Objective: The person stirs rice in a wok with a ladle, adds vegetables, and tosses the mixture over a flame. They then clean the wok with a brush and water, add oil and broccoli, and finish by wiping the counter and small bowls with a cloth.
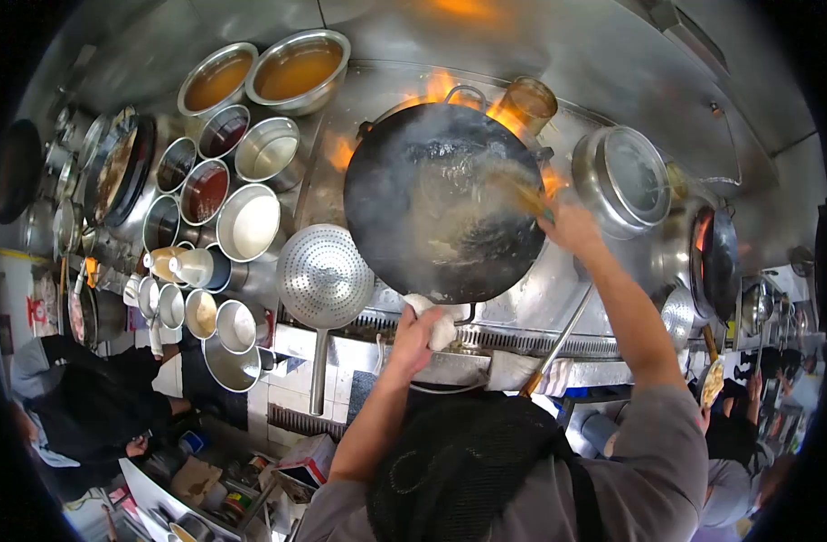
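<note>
A large black wok sits over the burner, steaming, with a wet sheen inside. Flames rise around its far rim and sides. My right hand, at the wok's right rim, is closed on a wok brush whose bristle end is blurred inside the wok. At the near rim, my left hand grips a folded white cloth against the wok's near side, close to a loop handle. A perforated metal strainer lies left of the wok, its handle pointing toward me.
Steel pots of sauces and powders, including a white-filled pot, crowd the left. Two bowls of brown liquid, one the nearer bowl, stand behind. At right are a lidded pot and a ladle handle. Other people work on both sides.
</note>
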Available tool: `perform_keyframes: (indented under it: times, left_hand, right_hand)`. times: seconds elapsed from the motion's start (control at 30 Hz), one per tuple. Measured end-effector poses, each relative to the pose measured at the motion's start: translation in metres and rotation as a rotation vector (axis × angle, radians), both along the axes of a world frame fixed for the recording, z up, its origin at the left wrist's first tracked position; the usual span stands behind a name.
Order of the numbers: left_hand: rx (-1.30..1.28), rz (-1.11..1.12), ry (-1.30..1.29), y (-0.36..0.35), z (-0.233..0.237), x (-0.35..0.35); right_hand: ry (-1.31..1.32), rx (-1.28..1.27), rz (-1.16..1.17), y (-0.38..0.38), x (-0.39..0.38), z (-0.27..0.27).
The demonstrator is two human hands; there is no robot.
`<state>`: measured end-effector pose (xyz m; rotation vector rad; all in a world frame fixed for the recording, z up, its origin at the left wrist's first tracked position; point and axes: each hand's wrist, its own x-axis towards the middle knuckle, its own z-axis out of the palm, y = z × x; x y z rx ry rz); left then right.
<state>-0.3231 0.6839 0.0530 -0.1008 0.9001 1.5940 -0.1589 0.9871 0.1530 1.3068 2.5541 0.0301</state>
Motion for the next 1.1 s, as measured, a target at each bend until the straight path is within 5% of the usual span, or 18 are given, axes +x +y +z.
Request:
perform_keyframes:
  times: [0.07,0.13,0.23,0.43,0.6,0.7,0.87,1.0,1.1]
  left_hand:
    - [-0.022,-0.023,-0.025,-0.002,0.006,-0.004]
    - [-0.026,-0.063,-0.034,-0.004,0.006,-0.008]
    - [-0.012,-0.054,-0.063,-0.005,0.005,-0.010]
    - [-0.004,0.057,0.108,-0.007,-0.002,0.012]
    - [-0.093,0.087,0.095,-0.015,0.041,0.027]
    - [-0.089,0.121,0.270,0.000,0.001,0.037]
    - [-0.042,0.106,0.257,0.013,-0.010,0.025]
    - [-0.133,0.089,0.253,0.015,-0.012,0.026]
    - [-0.076,0.129,0.304,0.013,-0.008,0.024]
  right_hand:
    - [0.178,-0.006,0.020,0.020,-0.044,-0.024]
    - [0.440,-0.442,-0.311,-0.004,-0.098,-0.026]
    - [0.762,-0.847,-0.430,-0.064,-0.138,-0.031]
    - [0.669,-1.155,-0.320,-0.137,-0.114,-0.010]
    - [0.387,-0.785,0.290,-0.128,0.006,0.018]
    - [-0.159,-0.540,0.106,-0.074,0.011,0.073]
    - [0.298,-0.235,-0.087,-0.021,-0.060,-0.039]
    - [0.388,-0.354,-0.007,-0.096,-0.083,-0.046]
    - [0.128,-0.389,0.097,-0.111,-0.031,0.001]
